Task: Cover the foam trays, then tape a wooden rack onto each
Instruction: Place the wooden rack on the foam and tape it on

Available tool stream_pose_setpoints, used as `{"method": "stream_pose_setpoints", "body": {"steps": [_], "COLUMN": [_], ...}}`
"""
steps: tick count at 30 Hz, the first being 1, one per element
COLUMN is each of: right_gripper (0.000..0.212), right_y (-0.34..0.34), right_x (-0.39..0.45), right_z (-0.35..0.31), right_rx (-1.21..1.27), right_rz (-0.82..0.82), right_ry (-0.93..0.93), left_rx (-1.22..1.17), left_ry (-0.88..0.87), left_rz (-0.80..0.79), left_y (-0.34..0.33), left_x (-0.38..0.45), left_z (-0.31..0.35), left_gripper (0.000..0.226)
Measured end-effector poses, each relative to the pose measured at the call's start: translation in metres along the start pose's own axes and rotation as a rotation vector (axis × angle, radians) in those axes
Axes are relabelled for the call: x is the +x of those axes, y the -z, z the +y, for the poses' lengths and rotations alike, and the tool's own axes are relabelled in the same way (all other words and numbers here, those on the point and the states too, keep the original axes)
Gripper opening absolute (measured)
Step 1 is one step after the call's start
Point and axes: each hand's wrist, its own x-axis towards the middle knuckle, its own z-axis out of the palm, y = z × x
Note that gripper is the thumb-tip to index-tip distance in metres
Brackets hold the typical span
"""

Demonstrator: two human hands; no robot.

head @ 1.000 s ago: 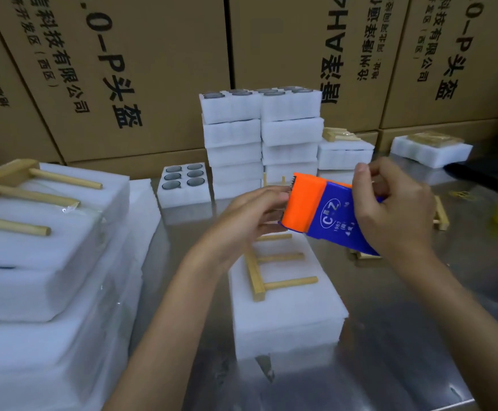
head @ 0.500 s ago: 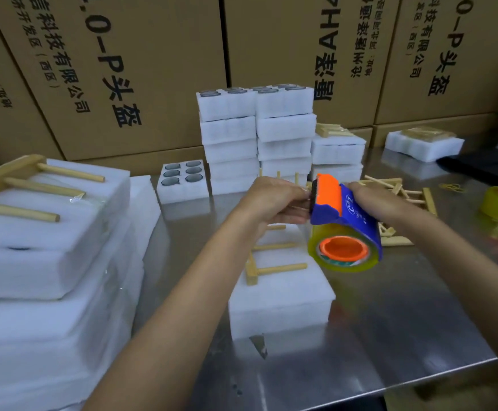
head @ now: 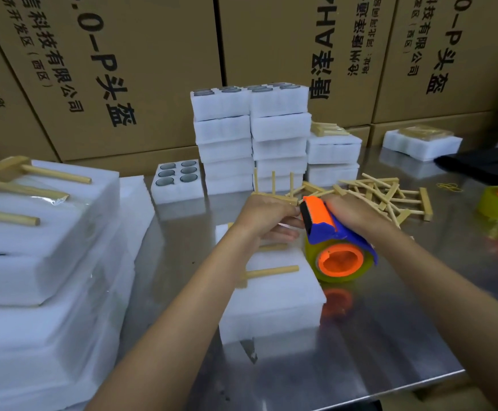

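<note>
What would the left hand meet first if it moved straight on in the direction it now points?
Probably the tape dispenser: the left hand points rightward, and its fingers are already close to the dispenser's orange cutter end, which the right hand grips. Whether they touch is unclear.

A covered foam tray (head: pixel 274 310) sits in the middle of the tabletop (head: pixel 390 336), a white block with a wooden rack (head: pixel 267 271) lying flat on its top; one dowel points right and the rest is hidden under a forearm. The tape dispenser (head: pixel 335 244), orange and blue with a yellowish roll on an orange hub, hangs just beside the tray's far right corner, gripped from above by the right hand (head: pixel 348 209). The left hand (head: pixel 267 216) has its fingers curled at the dispenser's orange blade end; whether it pinches tape cannot be told. Behind lie loose wooden racks (head: pixel 384 194) in a heap, two stacks of foam trays (head: pixel 250 134), and one open tray (head: pixel 178 182) showing six round wells.
</note>
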Motion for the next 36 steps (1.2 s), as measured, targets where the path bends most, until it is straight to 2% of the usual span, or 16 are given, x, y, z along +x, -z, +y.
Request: {"method": "stream_pose_setpoints", "body": {"steps": [5, 11, 14, 17, 19, 23, 26, 29, 34, 36], "right_gripper": [0.049, 0.053, 0.051, 0.057, 0.060, 0.051, 0.051, 0.047, 0.049, 0.048], "right_y": [-0.008, -0.007, 0.004, 0.018, 0.027, 0.053, 0.061, 0.055, 0.041, 0.032], "right_x": [0.007, 0.012, 0.017, 0.025, 0.029, 0.029, 0.028, 0.027, 0.020, 0.016], "right_z": [0.002, -0.004, -0.020, -0.042, -0.050, -0.034, -0.027, -0.038, -0.052, -0.051], "right_rx": [-0.113, -0.263, -0.417, -0.476, -0.574, -0.750, -0.778, -0.777, -0.862, -0.858], "right_rz": [0.007, 0.012, 0.028, 0.024, 0.026, 0.105, 0.091, 0.071, 0.101, 0.110], "right_ry": [0.014, 0.081, 0.140, 0.218, 0.241, 0.172, 0.139, 0.168, 0.236, 0.270], "left_rx": [0.183, 0.115, 0.000, -0.115, -0.179, -0.334, -0.433, -0.509, -0.310, -0.243], "left_ry": [-0.112, -0.107, -0.115, -0.166, -0.204, -0.217, -0.150, -0.122, -0.065, -0.034], "left_rz": [0.114, 0.205, 0.223, 0.238, 0.323, 0.539, 0.552, 0.641, 0.702, 0.702], "left_y": [0.007, 0.000, 0.005, 0.018, 0.042, 0.104, 0.115, 0.117, 0.120, 0.119], "left_x": [0.000, -0.005, -0.010, -0.018, -0.025, -0.041, -0.048, -0.049, -0.065, -0.070], "left_z": [-0.006, -0.014, -0.010, 0.003, 0.008, -0.005, -0.026, -0.039, -0.069, -0.084], "left_gripper": [0.015, 0.019, 0.017, 0.015, 0.013, 0.008, 0.006, 0.011, 0.020, 0.015]}}
